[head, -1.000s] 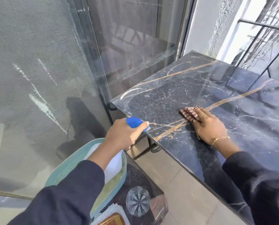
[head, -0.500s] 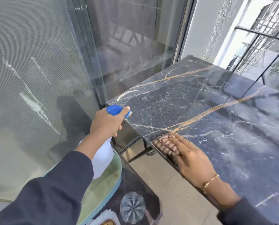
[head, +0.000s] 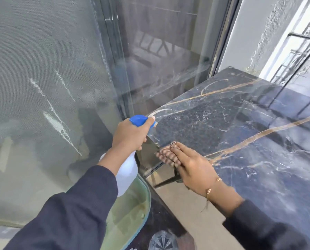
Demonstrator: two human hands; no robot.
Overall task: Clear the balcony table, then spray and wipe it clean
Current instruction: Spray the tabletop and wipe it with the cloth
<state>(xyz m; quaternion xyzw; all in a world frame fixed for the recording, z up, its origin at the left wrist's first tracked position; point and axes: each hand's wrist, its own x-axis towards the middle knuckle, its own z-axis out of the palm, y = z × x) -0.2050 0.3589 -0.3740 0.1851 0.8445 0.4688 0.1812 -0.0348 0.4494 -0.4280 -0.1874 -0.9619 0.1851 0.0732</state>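
The dark marble balcony table [head: 240, 134] fills the right half of the head view, its top bare and streaked with gold veins. My left hand [head: 129, 134] grips a white spray bottle [head: 126, 175] with a blue trigger head, held at the table's near left corner with the nozzle toward the top. My right hand [head: 188, 166] lies flat, fingers straight, pressing a striped cloth [head: 165, 155] on the table's near left edge. Most of the cloth is hidden under the palm and fingers.
A pale green tray [head: 132, 210] sits on a low dark surface at lower left, with a cut-glass tumbler [head: 162, 240] beside it. A mesh screen and a glass sliding door [head: 159, 51] stand behind. Black railing [head: 294, 56] rises at the far right.
My right hand has slid the cloth from the middle of the table back to its near left edge. The left hand has lifted the spray bottle up from the tray to the table corner.
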